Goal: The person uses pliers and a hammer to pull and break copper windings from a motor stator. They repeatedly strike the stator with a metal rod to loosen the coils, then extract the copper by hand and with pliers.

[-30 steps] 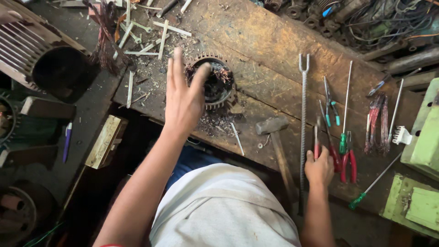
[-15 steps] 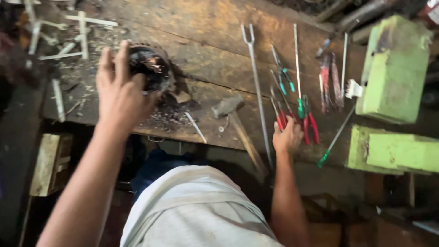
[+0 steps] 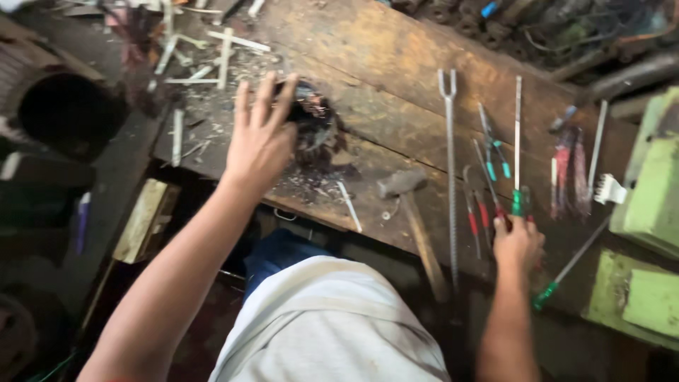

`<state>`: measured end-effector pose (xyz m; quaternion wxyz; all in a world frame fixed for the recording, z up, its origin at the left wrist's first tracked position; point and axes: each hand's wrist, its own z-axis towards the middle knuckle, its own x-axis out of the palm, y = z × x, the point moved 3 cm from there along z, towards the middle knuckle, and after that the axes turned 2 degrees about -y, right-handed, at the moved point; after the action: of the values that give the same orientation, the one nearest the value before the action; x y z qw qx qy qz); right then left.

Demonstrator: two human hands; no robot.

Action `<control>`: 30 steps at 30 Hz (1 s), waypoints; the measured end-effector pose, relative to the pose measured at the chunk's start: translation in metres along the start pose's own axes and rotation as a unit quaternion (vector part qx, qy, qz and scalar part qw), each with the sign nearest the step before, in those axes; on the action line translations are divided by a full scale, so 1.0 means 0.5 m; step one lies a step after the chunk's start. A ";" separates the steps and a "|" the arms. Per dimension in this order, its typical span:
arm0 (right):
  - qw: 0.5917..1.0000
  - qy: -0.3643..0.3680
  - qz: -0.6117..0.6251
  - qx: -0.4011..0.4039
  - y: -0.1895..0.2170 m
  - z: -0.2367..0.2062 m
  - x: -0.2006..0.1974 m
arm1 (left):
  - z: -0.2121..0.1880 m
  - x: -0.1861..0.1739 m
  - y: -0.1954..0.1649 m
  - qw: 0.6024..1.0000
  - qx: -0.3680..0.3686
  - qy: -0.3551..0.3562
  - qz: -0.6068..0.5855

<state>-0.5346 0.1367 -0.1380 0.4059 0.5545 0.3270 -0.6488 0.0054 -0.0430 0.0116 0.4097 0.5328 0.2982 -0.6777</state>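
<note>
The left hand point(image 3: 260, 141) – fingers spread – rests on the round motor part point(image 3: 315, 124); the right hand point(image 3: 518, 244) grips red-handled pliers point(image 3: 481, 212) at the tabletop's point(image 3: 396, 64) near edge.

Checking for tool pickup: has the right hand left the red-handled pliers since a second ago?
No. The right hand still rests at the bench's near edge on the red-handled pliers, right of the hammer, as before; only the camera shifted.

A hammer point(image 3: 410, 205) lies on the old wood bench point(image 3: 396, 64). Beside it is a long forked rod point(image 3: 450, 170). Green boxes point(image 3: 651, 205) sit at the right. A dark round pipe point(image 3: 67, 113) is at the left.
</note>
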 end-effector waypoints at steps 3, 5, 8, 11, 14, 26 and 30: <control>0.998 -0.001 -0.013 -0.061 0.020 0.007 -0.019 | 0.004 0.004 0.008 0.995 -0.003 -0.014 -0.095; 0.994 -0.002 0.083 -0.068 0.053 0.000 -0.076 | 0.003 0.006 0.021 0.985 -0.007 -0.010 -0.172; 0.949 0.071 0.292 0.100 0.130 -0.038 -0.206 | -0.001 0.004 0.028 0.974 -0.018 -0.018 -0.226; 0.954 0.054 0.294 -0.007 0.276 -0.086 -0.388 | 0.003 0.009 0.012 0.991 0.002 -0.003 -0.134; 0.957 0.041 0.246 -0.150 0.452 -0.111 -0.530 | 0.008 0.017 0.001 0.997 -0.006 -0.045 -0.063; 0.910 0.016 -0.072 -0.408 0.734 -0.094 -0.627 | 0.011 0.020 0.057 0.927 -0.097 -0.113 -0.344; 0.793 -0.033 0.020 -0.608 0.723 0.014 -0.492 | -0.002 -0.003 0.063 0.981 -0.003 -0.114 -0.156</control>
<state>-0.2028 0.0059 0.1151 0.6828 0.1786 0.6291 -0.3258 0.0334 -0.0571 0.0140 0.3317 0.3977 0.3307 -0.7890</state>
